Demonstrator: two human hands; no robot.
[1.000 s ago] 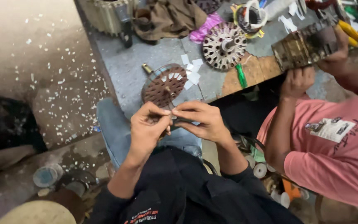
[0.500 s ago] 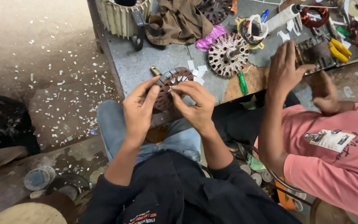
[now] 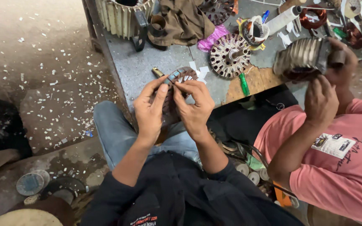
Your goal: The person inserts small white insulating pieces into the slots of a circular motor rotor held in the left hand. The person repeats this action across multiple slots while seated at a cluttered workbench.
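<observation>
Both hands are meeting at the frame's centre: the left hand [image 3: 148,112] and right hand [image 3: 194,109] are pinching their fingers shut on the brown slotted stator [image 3: 177,86], tilted against the counter [image 3: 137,69] edge. Since a moment ago, they are sitting lower in frame, and the neighbour's hand [image 3: 321,102] is now gripping a ribbed motor core [image 3: 302,56] at upper right.

Littered concrete floor [image 3: 42,62], grey workbench [image 3: 139,67]

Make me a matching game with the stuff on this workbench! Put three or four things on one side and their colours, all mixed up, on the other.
Things:
1. screwdriver handle
2. crumpled plastic bag
3. cloth
4. co-worker's shirt

Colours:
A. brown
B. salmon pink
C. green
D. bright magenta

Pairs: 1-C, 2-D, 3-A, 4-B
</observation>
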